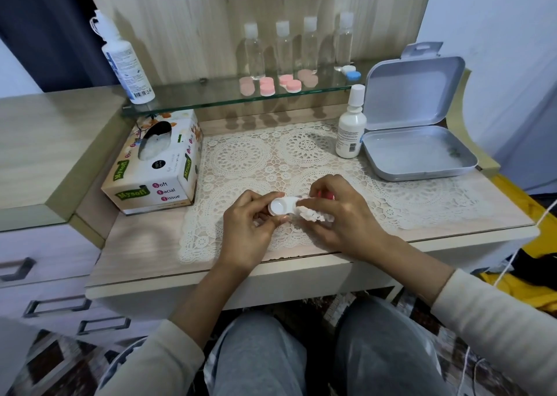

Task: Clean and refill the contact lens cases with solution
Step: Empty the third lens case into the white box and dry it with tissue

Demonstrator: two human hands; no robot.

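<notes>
Over the lace mat (241, 157), my left hand (250, 229) pinches an uncapped white contact lens case (280, 206) between thumb and fingers; one round well faces up. My right hand (340, 214) holds a crumpled white tissue (313, 214) against the case's right well, which is hidden. Something pink (330, 196) peeks out behind my right fingers. A small white solution bottle (351, 124) stands capped at the mat's back right. On the glass shelf (187, 100) lie pink lens cases (266, 86) and a blue and white lens case (351, 73).
A tissue box (156, 166) sits left of the mat. An open grey tin (419, 151) lies at the right with its lid up. On the shelf stand a large white bottle (126, 63) and several clear bottles (254, 51). Drawers are at the left.
</notes>
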